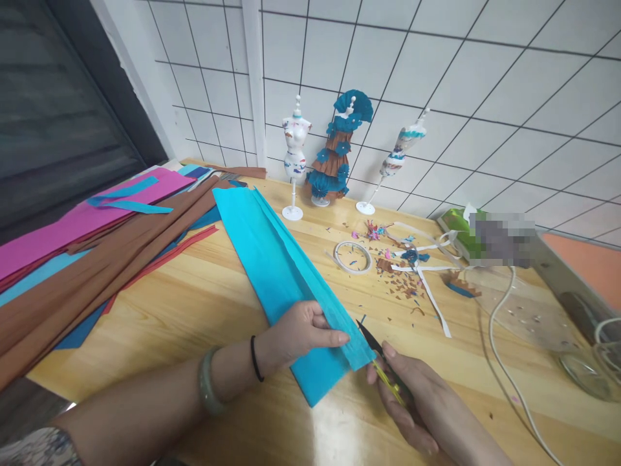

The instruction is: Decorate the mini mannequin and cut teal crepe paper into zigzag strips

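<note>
My left hand [305,330] pinches the folded edge of a long turquoise crepe paper sheet [272,272], thumb on top and fingers beneath. The sheet lies slantwise on the wooden table, its right side folded over in a narrow strip. In my right hand [412,388] is a pair of scissors [371,340] with dark blades and a yellow part by the handle. The blades are parted and lie close to the near corner of the folded strip. Whether they touch the paper, I cannot tell. My palm hides most of the handles.
Crepe paper in brown [160,226], pink [101,207] and other colours piles up at the left. Along the wall stand two white mannequins [295,145] and one dressed in ruffled paper [334,155]. A tape roll [352,257], paper scraps [402,285] and a white cable [495,336] lie rightward.
</note>
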{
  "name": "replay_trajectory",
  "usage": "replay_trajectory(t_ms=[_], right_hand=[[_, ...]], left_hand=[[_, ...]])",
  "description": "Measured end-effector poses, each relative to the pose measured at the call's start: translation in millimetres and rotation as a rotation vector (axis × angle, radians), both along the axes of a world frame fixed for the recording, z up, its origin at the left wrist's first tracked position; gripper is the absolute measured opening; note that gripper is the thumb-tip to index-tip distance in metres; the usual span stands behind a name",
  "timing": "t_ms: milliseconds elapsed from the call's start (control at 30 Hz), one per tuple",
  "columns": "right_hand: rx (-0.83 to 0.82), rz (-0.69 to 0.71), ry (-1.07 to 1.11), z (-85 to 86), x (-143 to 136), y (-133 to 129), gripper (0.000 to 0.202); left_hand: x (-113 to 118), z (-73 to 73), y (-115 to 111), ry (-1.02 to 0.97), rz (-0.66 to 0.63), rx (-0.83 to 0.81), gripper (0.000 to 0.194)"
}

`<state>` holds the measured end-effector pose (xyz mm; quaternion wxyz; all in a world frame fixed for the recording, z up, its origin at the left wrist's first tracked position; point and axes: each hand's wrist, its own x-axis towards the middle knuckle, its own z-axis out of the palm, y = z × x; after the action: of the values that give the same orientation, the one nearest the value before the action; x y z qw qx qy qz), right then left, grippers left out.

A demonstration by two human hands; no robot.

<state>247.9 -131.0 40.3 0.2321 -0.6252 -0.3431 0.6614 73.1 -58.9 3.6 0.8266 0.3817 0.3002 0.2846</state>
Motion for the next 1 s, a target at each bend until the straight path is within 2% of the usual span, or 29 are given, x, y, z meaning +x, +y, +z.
replay_trajectory(t_ms=[1000], right_hand=[[-0.073,-0.076,0.054,0.8,-6.8,2.3,0.045]], left_hand=[[0.0,-1.0,0.6,0.007,-0.017,-0.023,0.036]])
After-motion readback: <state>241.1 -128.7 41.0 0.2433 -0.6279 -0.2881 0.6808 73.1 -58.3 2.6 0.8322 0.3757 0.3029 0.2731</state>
